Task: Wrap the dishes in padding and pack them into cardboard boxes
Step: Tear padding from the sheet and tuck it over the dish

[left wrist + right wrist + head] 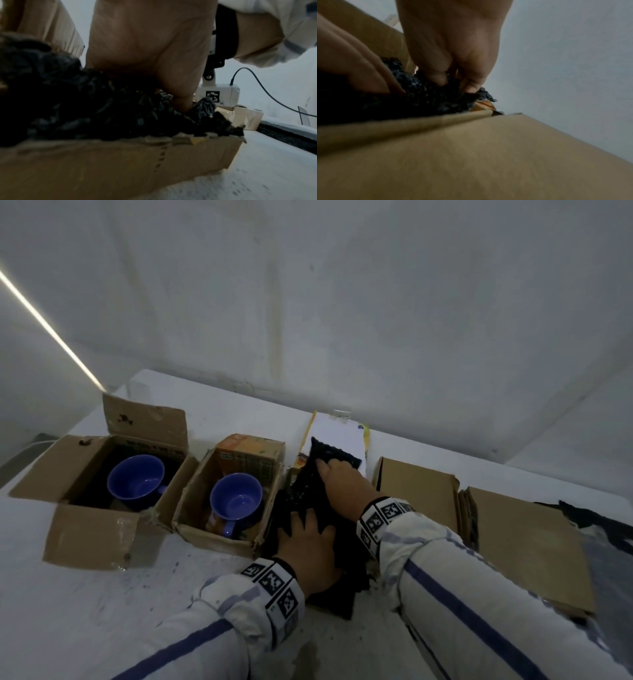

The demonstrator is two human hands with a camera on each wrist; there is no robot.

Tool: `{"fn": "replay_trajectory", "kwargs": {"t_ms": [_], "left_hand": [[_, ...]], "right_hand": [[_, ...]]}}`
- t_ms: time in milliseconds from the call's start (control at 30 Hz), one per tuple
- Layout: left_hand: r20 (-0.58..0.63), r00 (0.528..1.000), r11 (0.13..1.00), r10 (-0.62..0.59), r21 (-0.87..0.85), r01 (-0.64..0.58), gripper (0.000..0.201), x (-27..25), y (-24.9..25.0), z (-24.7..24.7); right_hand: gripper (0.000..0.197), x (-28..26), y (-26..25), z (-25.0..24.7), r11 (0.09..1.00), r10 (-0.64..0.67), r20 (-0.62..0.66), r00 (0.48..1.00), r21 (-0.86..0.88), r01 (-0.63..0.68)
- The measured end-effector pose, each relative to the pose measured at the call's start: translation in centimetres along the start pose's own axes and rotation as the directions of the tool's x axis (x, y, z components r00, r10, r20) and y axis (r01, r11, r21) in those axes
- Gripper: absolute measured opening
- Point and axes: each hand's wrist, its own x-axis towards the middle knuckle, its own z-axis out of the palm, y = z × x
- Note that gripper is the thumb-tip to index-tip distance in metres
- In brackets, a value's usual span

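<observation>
Black bubble padding (308,491) is bunched in a cardboard box (102,162) at the table's middle. What it covers is hidden. My left hand (305,537) lies flat on the padding's near part, fingers spread. My right hand (337,477) grips the far upper edge of the padding (428,102), fingertips curled into it. In the left wrist view the right hand (150,47) digs down into the padding (85,108). In the right wrist view it (453,54) pinches the wrap beside the left hand's fingers (351,65). Two blue mugs (137,481) (236,501) sit unwrapped in open boxes to the left.
The left mug's box (89,529) has raised flaps; the second box (219,539) touches the padding's box. A white flap (339,436) stands behind the padding. Two closed cardboard boxes (421,494) (527,546) lie at right, with more dark wrap (589,518) beyond. A wall backs the table.
</observation>
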Motion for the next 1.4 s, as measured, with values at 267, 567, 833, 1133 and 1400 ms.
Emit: {"fn": "replay_trajectory", "kwargs": {"t_ms": [267, 567, 833, 1133, 1400], "left_hand": [[-0.185, 0.982, 0.999, 0.027, 0.04, -0.02, 0.057, 0.0, 0.0, -1.1], [-0.314, 0.949, 0.992, -0.012, 0.116, 0.051, 0.047, 1.2, 0.8, -2.4], [-0.191, 0.975, 0.985, -0.116, 0.105, 0.138, 0.049, 3.9, -0.3, -4.0], [-0.21, 0.97, 0.953, -0.118, 0.25, 0.17, 0.04, 5.9, -0.9, -4.1], [-0.196, 0.978, 0.973, -0.074, 0.2, 0.114, 0.038, 6.2, -1.7, -4.4]], "right_hand": [[0.032, 0.5, 0.1, 1.1, 0.984, -0.179, 0.091, 0.98, 0.039, 0.176], [0.052, -1.2, 2.2, -0.2, 0.887, -0.076, 0.269, 0.96, 0.458, -0.058], [0.06, -1.6, 2.4, -0.1, 0.963, -0.112, 0.329, 0.938, 0.268, 0.02], [0.032, -1.6, 1.5, 0.5, 0.985, -0.049, 0.265, 0.963, -0.15, 0.091], [0.029, -2.6, 3.1, -2.8, 0.948, 0.076, 0.228, 0.971, 0.286, -0.142]]}}
